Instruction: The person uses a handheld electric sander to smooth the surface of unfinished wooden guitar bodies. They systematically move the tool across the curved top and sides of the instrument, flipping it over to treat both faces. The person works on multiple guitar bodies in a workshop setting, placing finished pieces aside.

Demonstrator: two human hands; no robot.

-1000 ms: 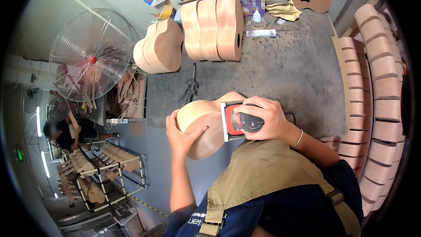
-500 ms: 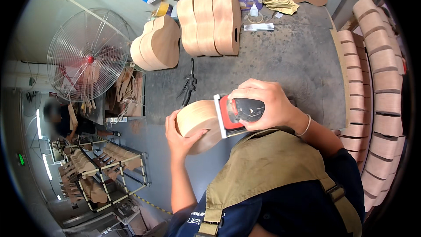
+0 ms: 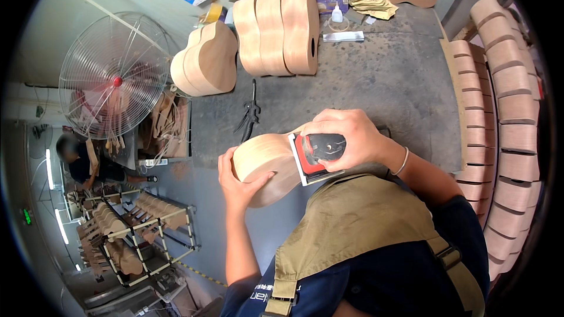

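A pale wooden guitar body [image 3: 264, 155] is tilted at the near edge of the dark worktable, its curved side turned up. My left hand [image 3: 239, 177] grips its left end, thumb on the face and fingers round the far side. My right hand [image 3: 352, 138] is wrapped over a red and black power sander [image 3: 320, 151]. The sander's flat pad is against the guitar body's side near the waist. Part of the body is hidden behind the sander and my apron [image 3: 352, 217]. Beyond the body lies a black air blow gun [image 3: 251, 111].
Several guitar bodies [image 3: 273, 32] stand at the back left of the worktable [image 3: 376, 82]. A glue bottle [image 3: 336, 14], packets and boxes line its back. Stacked bodies [image 3: 517, 114] rise at the right. A large fan [image 3: 117, 82], a rack [image 3: 147, 229] and a seated person [image 3: 97, 161] are at the left.
The sander in my right hand has shifted slightly along the guitar body's side. The whole view has moved a little; my left hand keeps its hold.
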